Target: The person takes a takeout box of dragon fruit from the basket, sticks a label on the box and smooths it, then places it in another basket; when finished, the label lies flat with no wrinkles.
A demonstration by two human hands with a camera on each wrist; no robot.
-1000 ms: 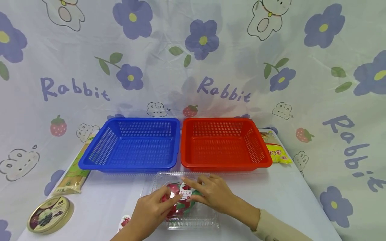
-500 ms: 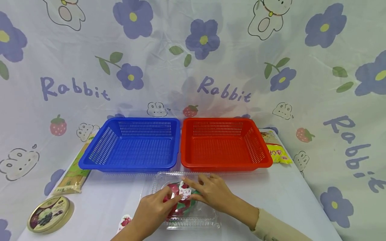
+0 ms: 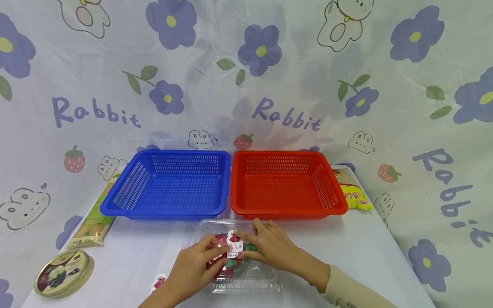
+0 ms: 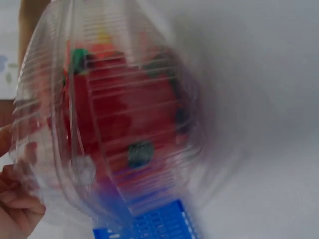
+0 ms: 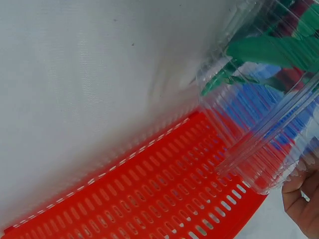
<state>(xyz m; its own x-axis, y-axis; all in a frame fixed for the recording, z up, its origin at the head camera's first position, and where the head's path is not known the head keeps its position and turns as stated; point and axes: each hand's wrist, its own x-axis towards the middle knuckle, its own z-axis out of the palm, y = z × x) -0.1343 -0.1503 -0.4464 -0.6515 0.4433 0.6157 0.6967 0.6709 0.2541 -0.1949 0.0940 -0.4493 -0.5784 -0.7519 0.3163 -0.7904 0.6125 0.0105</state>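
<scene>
A clear plastic clamshell box (image 3: 258, 276) stands at the front middle of the table, with a red and green dragon fruit (image 3: 231, 269) inside. Over its lid is a white label (image 3: 234, 250) printed with dragon fruit and red lettering. My left hand (image 3: 194, 265) pinches the label's left edge between thumb and index finger. At the opposite edge, my right hand (image 3: 275, 248) holds it with thumb and index finger. The wrist views show the box side on; the dragon fruit (image 4: 119, 109) fills it in the left one, and green leaf tips (image 5: 269, 52) show in the right one.
Behind the box stand a blue basket (image 3: 165, 212) and a red basket (image 3: 289, 211), side by side. A long green packet (image 3: 92, 226) and a round gold tin (image 3: 61, 273) lie at left. A yellow bag (image 3: 354, 194) lies at right. Another label (image 3: 158, 281) lies near my left forearm.
The label has turned from tilted to nearly upright and shifted slightly left between my hands. My left fingers have shifted slightly along its edge. Box and baskets have kept their places.
</scene>
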